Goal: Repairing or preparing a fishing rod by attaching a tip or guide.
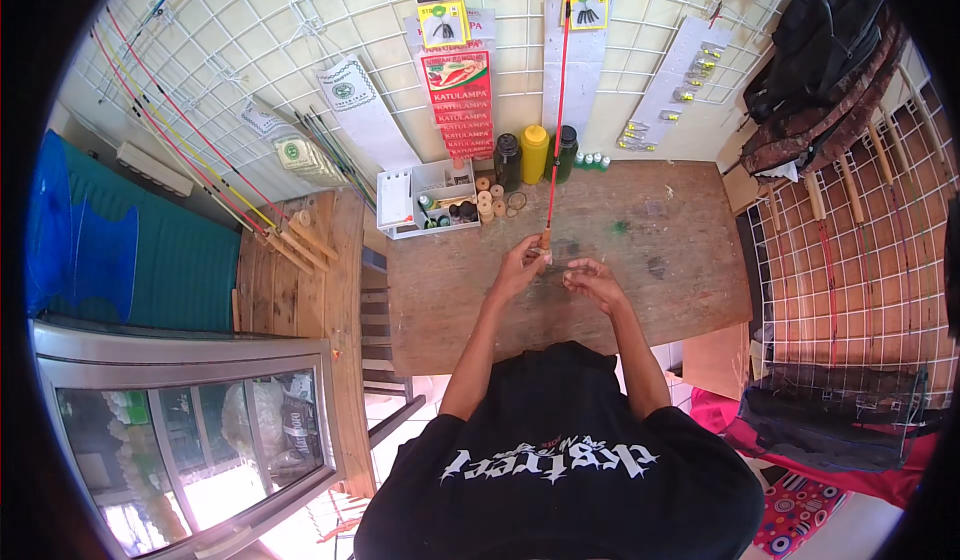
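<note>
My left hand (522, 264) is closed round the lower end of a thin red fishing rod (556, 175), by its short cork grip (546, 238). The rod stands nearly upright over the wooden table (660, 250), its upper part crossing in front of the wall grid. Just to the right of the grip, my right hand (594, 283) is held with thumb and fingers pinched together. Whatever may be between those fingertips is too small to tell. The two hands are apart.
Behind the hands stand dark bottles (507, 160), a yellow bottle (534, 155), cork pieces (490, 200) and a white organizer box (432, 200). More rods (180, 150) lean at the left. A glass-fronted cabinet (190, 440) is at lower left; bags (820, 80) hang at right.
</note>
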Demonstrator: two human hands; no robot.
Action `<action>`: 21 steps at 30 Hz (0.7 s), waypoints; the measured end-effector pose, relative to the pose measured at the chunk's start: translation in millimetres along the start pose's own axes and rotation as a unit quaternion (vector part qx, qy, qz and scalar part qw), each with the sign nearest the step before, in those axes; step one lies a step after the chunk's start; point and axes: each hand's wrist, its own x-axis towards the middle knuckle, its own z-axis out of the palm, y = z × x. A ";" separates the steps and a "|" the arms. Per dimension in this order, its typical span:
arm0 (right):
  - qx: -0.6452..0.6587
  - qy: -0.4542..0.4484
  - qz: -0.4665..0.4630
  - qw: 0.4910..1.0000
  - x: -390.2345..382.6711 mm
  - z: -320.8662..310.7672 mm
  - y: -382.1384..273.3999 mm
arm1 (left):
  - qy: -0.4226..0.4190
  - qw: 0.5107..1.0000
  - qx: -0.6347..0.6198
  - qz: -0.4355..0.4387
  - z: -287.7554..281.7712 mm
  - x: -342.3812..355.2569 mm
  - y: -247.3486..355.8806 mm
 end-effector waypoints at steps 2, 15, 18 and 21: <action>0.120 0.002 -0.011 0.993 0.3 3.1 -2.4 | -0.004 1.000 0.001 0.000 0.7 0.6 2.7; 0.134 0.071 0.000 0.988 5.7 4.0 2.1 | -0.012 0.999 0.027 -0.033 1.5 -1.6 19.6; 0.103 0.083 -0.007 0.991 5.4 8.7 3.4 | -0.011 0.999 0.026 -0.037 -2.4 -1.5 12.2; 0.079 0.097 0.008 0.992 3.7 8.9 0.5 | -0.015 0.998 0.024 -0.050 0.0 -1.2 16.7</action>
